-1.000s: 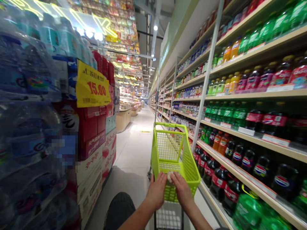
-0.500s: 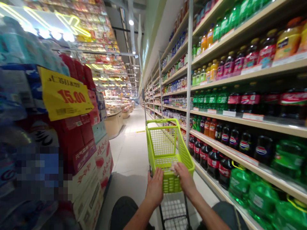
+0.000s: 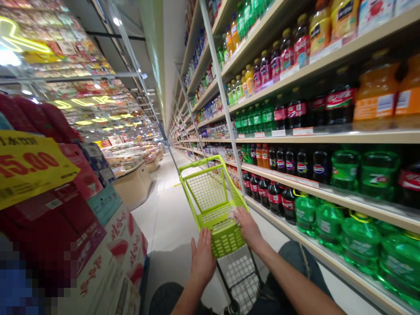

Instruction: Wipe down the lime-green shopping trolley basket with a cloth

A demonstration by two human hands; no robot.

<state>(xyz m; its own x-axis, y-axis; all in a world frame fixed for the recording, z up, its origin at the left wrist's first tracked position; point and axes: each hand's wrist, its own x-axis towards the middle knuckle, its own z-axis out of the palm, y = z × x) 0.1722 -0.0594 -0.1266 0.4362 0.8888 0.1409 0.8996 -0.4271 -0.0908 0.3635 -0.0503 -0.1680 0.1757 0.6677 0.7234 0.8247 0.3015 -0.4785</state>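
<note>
A lime-green shopping cart basket [image 3: 226, 240] stands in front of me on a dark wheeled frame. My left hand [image 3: 202, 258] lies against the basket's near left side, its fingers stretched out and the thumb apart. At the near right rim is my right hand [image 3: 247, 225], fingers curled round a small whitish crumpled thing [image 3: 233, 213], perhaps a tissue. No goods show in the basket.
Shelves [image 3: 278, 175] of bottled drinks run along the right. Stacked drink cartons [image 3: 108, 258] with a yellow price sign [image 3: 33, 166] stand close on the left. Further up the aisle [image 3: 164, 197] is a display counter [image 3: 129, 188] with packaged goods.
The view has turned right and tilted, so cart and cartons appear further left. My left hand's fingers are a little more spread. The right hand still has the whitish thing.
</note>
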